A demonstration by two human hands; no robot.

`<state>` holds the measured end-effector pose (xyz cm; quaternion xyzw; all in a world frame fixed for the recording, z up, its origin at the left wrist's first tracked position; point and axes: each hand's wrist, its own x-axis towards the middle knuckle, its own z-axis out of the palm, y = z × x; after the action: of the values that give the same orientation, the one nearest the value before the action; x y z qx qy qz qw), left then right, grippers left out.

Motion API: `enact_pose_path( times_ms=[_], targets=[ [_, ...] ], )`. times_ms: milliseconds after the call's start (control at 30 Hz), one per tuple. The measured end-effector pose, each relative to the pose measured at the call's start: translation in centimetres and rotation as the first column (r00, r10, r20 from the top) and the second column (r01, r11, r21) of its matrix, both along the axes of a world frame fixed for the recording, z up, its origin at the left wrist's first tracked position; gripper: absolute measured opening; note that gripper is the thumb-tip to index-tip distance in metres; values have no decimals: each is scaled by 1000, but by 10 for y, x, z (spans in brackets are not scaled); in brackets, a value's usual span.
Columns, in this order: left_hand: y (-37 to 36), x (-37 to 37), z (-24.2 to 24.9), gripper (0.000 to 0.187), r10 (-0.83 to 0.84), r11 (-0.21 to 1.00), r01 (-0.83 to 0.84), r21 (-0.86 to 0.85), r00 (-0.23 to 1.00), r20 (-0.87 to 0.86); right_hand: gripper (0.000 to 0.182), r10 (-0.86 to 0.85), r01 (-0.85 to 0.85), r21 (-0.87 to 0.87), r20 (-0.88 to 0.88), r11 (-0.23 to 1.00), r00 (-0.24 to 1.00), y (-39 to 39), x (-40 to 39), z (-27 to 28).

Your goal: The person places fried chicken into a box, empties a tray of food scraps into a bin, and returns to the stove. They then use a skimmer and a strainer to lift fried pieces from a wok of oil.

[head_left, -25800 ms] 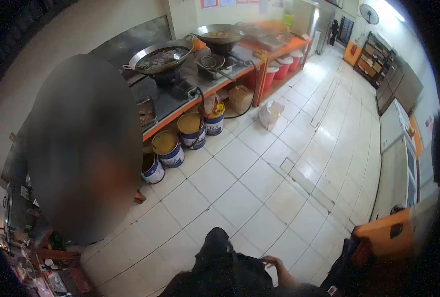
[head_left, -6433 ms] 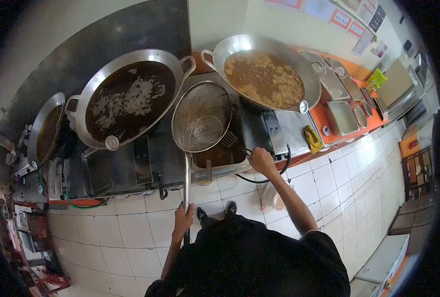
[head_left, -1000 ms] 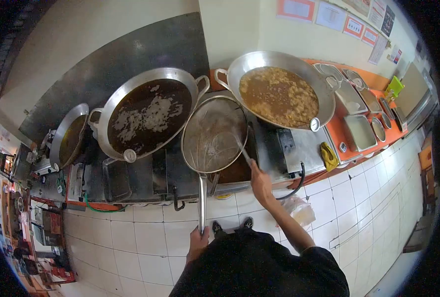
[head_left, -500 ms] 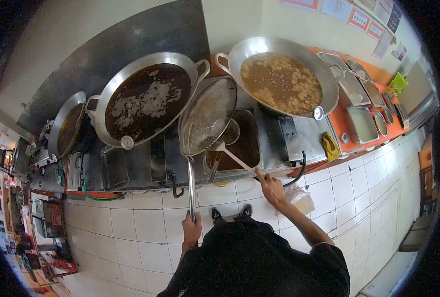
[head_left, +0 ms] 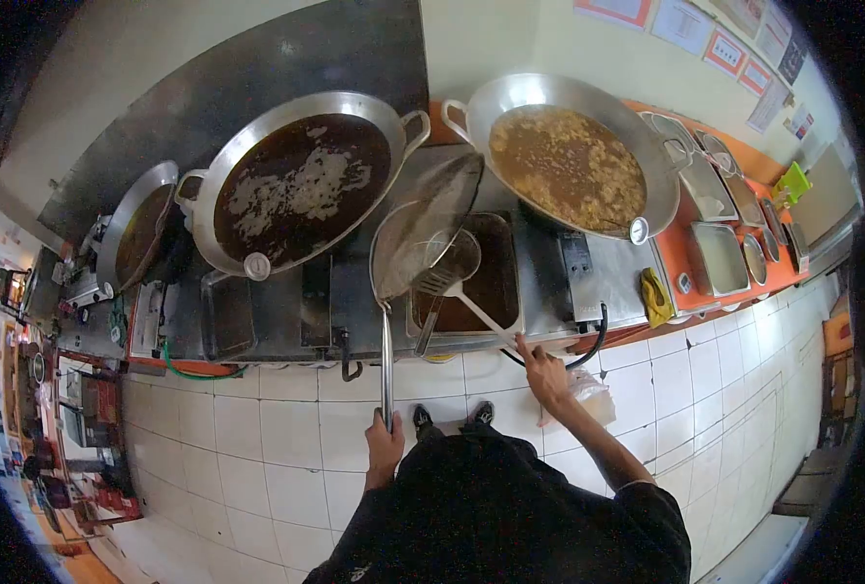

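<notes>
My left hand [head_left: 385,446] is closed around the metal handle of a large mesh strainer [head_left: 439,209], its round basket tilted onto its side over the counter. In my right hand [head_left: 547,378] is the pale handle of a slotted spatula [head_left: 481,312], whose head overlaps the strainer's lower right side in this view. Below both tools, a rectangular metal pan [head_left: 498,273] holds dark brown liquid. A smaller round sieve [head_left: 465,255] with its own handle rests at that pan, partly hidden by the spatula and strainer.
Two big woks stand behind: the left wok [head_left: 220,166] holds dark, foamy oil, the right wok [head_left: 510,90] bubbling oil with golden bits. Both carry dial thermometers. Farther left is another wok [head_left: 163,179]. Food trays [head_left: 719,256] and a yellow cloth [head_left: 657,296] lie right.
The strainer has tipped further onto its edge, its basket now looking narrower. My right hand and the spatula have shifted slightly right and down; the whole view has also shifted a little.
</notes>
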<state>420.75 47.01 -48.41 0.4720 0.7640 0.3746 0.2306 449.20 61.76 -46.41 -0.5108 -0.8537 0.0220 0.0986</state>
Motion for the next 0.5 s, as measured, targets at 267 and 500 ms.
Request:
enact_pose_path(
  times_ms=[267,500],
  targets=[
    [4,5,-11,18,30,999,-30,-13,999,20,43,-91,-53,-340,-393,939,915,-28,-13,-1],
    [6,8,-16,17,12,1000,-10,-27,998,65,34,-102,-96,-335,-527,937,844,-41,-25,-15]
  ],
)
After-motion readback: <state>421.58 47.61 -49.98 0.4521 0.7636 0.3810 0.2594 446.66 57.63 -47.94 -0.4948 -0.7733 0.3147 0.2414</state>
